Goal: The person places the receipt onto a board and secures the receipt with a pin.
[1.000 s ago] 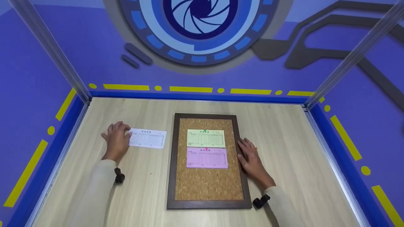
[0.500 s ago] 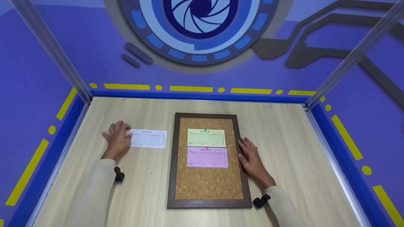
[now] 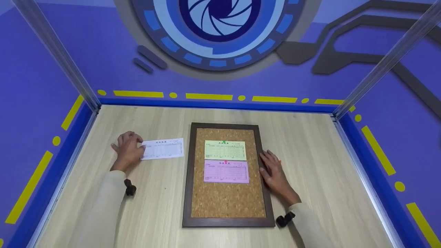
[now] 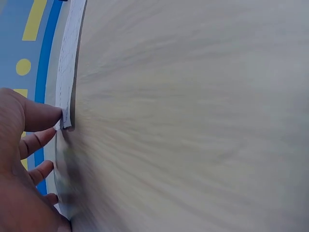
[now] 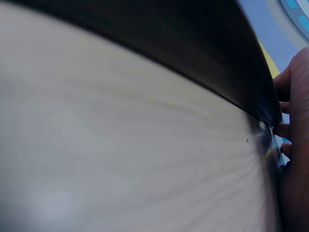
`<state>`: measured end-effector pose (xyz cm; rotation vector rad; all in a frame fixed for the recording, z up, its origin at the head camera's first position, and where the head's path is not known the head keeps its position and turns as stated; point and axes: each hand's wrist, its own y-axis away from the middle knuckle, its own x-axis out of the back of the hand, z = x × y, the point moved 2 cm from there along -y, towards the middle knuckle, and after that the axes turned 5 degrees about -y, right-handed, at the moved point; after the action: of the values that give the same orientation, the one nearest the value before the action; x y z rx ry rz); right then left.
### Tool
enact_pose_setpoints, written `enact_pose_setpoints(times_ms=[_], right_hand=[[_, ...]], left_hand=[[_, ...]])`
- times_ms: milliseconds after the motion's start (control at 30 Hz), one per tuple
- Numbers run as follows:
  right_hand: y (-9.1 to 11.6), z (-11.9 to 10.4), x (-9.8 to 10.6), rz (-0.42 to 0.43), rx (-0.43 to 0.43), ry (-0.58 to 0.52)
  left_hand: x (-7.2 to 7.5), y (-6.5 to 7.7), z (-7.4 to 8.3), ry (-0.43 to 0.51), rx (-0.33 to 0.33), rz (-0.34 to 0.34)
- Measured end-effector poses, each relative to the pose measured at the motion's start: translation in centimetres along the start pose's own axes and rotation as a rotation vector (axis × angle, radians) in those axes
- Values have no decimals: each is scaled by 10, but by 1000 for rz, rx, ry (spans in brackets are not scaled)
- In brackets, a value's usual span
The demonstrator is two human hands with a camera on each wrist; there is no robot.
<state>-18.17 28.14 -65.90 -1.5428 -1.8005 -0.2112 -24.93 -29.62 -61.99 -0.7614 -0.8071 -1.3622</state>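
My left hand (image 3: 128, 150) pinches the left end of a white printed slip (image 3: 163, 148) between thumb and fingers, left of the corkboard. In the left wrist view the thumb (image 4: 46, 116) lies on the end of the slip (image 4: 69, 63). A dark-framed corkboard (image 3: 227, 201) lies on the table. It bears a green slip (image 3: 225, 151) with a green pushpin (image 3: 224, 142) and, below, a purple slip (image 3: 226, 173) with a red pushpin (image 3: 225, 161). My right hand (image 3: 275, 174) rests against the board's right edge with relaxed fingers.
A tiny orange thing (image 3: 279, 161) shows beside the right hand, mostly hidden. The wood-grain table (image 3: 151, 217) meets blue-purple panels (image 3: 220, 82) at the back and sides, with metal posts (image 3: 86, 93) at the corners.
The white slip's right end has swung slightly upward and to the right, so it now slants. The left hand stays nearly in place. The right hand and board have not moved.
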Motion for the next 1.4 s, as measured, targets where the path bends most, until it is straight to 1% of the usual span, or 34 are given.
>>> enact_pose_setpoints(times_ms=[233,500,700,800,967,1167,1400], right_hand=[[-2,0,0,-6,-15,-4],[-1,-2,0,-2,9,1],[-1,-1,0,8,25,7],[0,-1,0,13,33,9],[0,-1,0,7,19,3],[0,1,-1,1,-6,3],[0,2,0,-4,-3,6]], left_hand=[[0,-2,-1,-4,11,27],[-1,-1,-1,-8,13,56],[-1,2,0,-16,-15,73],[0,3,2,5,-15,73],[1,4,8,60,11,82],[8,6,17,104,-15,127],[17,9,27,130,-38,121]])
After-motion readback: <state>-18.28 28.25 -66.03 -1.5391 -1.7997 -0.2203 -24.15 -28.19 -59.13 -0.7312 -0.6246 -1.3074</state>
